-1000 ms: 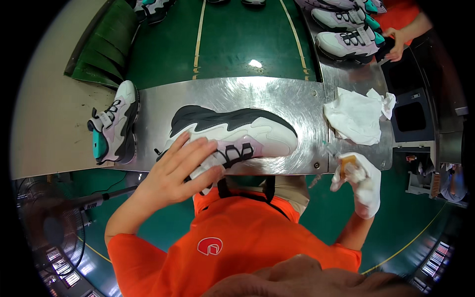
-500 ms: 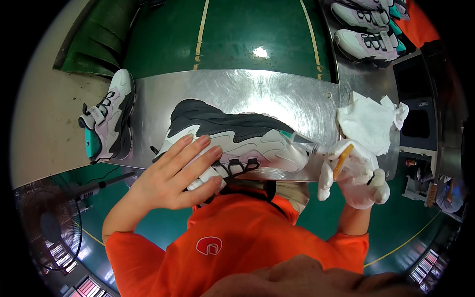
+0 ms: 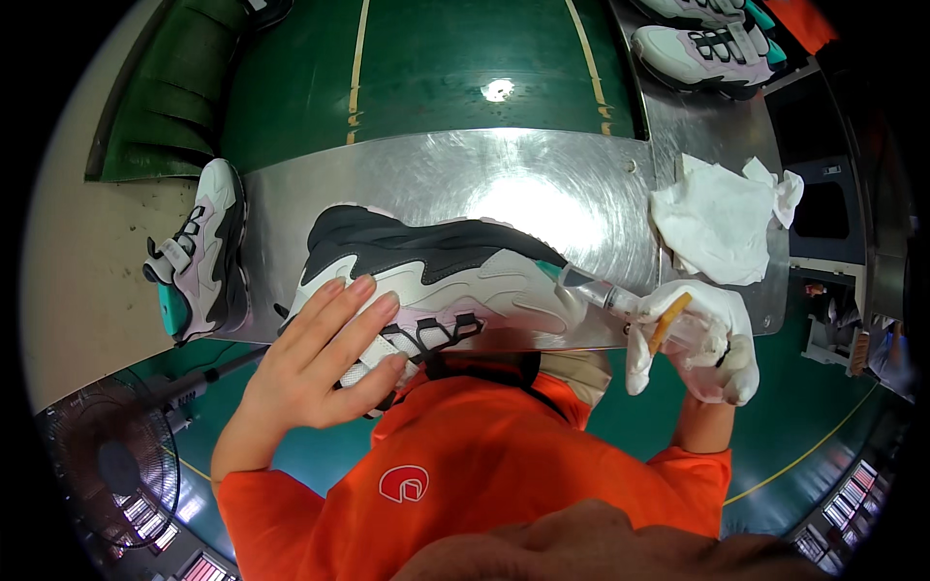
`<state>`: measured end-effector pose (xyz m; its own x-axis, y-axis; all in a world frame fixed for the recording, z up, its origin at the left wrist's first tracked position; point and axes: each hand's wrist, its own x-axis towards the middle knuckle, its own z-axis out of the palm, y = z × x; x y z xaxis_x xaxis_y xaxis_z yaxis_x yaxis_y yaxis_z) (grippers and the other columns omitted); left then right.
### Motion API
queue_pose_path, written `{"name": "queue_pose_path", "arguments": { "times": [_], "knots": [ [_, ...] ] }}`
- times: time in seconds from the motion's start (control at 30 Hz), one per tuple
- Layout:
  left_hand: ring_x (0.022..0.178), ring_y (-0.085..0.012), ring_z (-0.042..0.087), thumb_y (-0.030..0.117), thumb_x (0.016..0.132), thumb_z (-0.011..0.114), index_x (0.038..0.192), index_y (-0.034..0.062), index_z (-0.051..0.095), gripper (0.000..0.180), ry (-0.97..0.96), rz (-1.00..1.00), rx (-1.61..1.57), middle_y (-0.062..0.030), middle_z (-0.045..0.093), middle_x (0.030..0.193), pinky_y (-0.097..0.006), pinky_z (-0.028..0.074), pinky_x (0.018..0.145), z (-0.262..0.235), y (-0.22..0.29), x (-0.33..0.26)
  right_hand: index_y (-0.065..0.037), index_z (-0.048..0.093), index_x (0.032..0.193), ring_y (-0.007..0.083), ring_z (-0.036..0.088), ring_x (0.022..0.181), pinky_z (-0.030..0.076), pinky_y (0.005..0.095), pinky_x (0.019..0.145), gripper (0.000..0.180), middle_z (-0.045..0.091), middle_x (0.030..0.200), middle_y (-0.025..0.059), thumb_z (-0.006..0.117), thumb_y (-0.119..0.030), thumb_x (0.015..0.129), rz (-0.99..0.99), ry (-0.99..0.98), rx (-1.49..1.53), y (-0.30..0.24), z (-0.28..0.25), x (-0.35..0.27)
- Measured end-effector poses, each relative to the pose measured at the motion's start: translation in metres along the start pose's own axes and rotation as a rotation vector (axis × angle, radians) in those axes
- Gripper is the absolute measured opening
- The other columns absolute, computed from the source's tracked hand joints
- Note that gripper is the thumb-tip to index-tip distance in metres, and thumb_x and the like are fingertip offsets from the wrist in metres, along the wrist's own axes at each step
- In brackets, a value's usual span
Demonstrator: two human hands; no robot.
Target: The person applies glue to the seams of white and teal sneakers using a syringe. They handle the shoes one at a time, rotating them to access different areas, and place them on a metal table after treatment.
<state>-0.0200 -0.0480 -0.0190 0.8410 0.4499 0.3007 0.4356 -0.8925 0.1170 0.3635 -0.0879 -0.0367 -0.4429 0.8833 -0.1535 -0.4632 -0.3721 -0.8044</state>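
A white, grey and black sneaker [image 3: 436,271] lies on its side on the shiny metal table [image 3: 436,169], sole facing away from me. My left hand [image 3: 325,353] is bare and lies flat with spread fingers on the shoe's upper near the laces. My right hand [image 3: 702,339] wears a white glove and grips a clear squeeze bottle [image 3: 630,305] with a yellowish part. The bottle's nozzle touches the shoe's toe end near a teal patch.
A crumpled white cloth [image 3: 717,218] lies on the table's right side. Another sneaker [image 3: 199,252] with a teal heel sits at the left edge. More sneakers [image 3: 702,48] stand at the back right. A fan [image 3: 111,465] is on the floor at lower left.
My right hand has come in from the right and brought the bottle's nozzle up to the shoe's toe. The left hand has stayed pressed on the shoe's upper.
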Motion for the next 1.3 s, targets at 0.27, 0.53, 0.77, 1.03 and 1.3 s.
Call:
{"name": "queue_pose_path", "arguments": {
  "times": [0.27,0.53,0.77,1.03,1.3],
  "knots": [
    [0.115,-0.0378,0.062,0.012,0.08,0.073,0.102,0.0137,0.062,0.024,0.005,-0.034,0.045,-0.02,0.064,0.124,-0.048,0.053,0.094,0.001,0.014,0.002,0.016,0.054,0.113,0.0338,0.065,0.059,0.054,0.0392,0.071,0.107,0.065,0.085,0.0291,0.087,-0.061,0.047,-0.194,0.218,-0.021,0.027,-0.011,-0.021],
    [0.113,-0.038,0.062,0.01,0.079,0.073,0.103,0.013,0.063,0.026,0.034,-0.065,0.085,-0.0203,0.064,0.123,-0.047,0.055,0.091,0.004,0.028,-0.001,0.012,0.05,0.113,0.0333,0.064,0.058,0.052,0.0381,0.069,0.104,0.063,0.079,0.0257,0.084,-0.062,0.048,-0.263,0.165,0.079,0.038,-0.011,-0.031],
    [0.116,-0.0369,0.06,0.011,0.079,0.074,0.099,0.0142,0.058,0.025,0.063,0.054,0.068,-0.0156,0.063,0.126,-0.046,0.054,0.094,0.005,0.005,-0.001,0.004,0.046,0.132,0.0271,0.062,0.103,0.048,0.0378,0.094,0.085,0.061,0.118,0.0198,0.082,-0.025,0.06,-0.482,0.262,-0.369,0.026,0.016,0.018],
    [0.117,-0.0332,0.061,0.014,0.077,0.075,0.095,0.0158,0.06,0.023,0.059,0.057,0.058,-0.0115,0.063,0.124,-0.045,0.054,0.096,-0.001,-0.004,0.004,-0.007,0.058,0.121,0.0357,0.064,0.094,0.052,0.0357,0.084,0.076,0.064,0.112,0.0158,0.086,-0.019,0.052,-0.527,-0.07,-1.068,0.018,0.037,0.078],
    [0.117,-0.0331,0.06,0.015,0.076,0.074,0.098,0.0174,0.062,0.025,0.028,0.055,0.05,-0.0116,0.063,0.126,-0.044,0.053,0.097,-0.005,-0.007,0.003,-0.006,0.061,0.116,0.0416,0.061,0.102,0.049,0.0426,0.091,0.072,0.062,0.11,0.0207,0.085,-0.025,0.051,-0.572,-0.157,-1.27,0.0,0.039,0.062]
  ]
}}
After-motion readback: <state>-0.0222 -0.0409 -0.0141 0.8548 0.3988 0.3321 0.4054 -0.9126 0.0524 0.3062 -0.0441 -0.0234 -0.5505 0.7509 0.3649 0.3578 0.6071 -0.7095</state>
